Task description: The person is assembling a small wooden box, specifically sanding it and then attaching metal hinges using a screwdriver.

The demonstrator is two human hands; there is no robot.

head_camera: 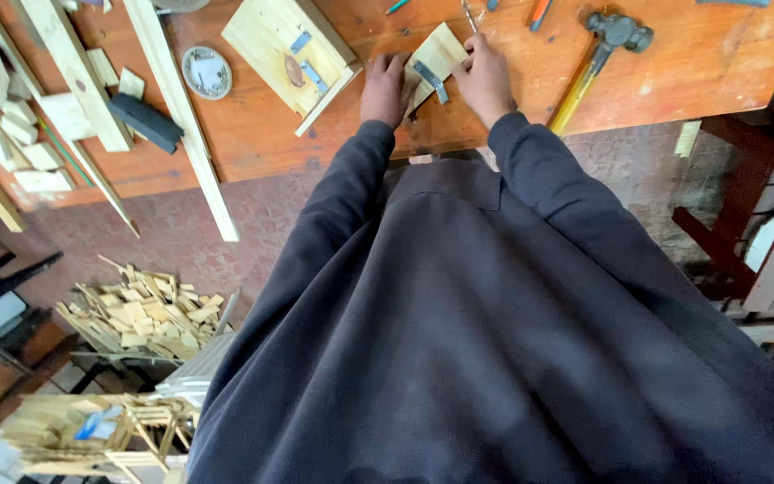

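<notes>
Wood piece, pale, small metal hinge, between both hands.

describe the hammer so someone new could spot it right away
Start at the orange-brown workbench and go to its right part, just right of the person's right hand. The hammer lies there slanted, dark metal head away from the person. Its yellow handle sets it apart from the pale wood pieces nearby.
</notes>
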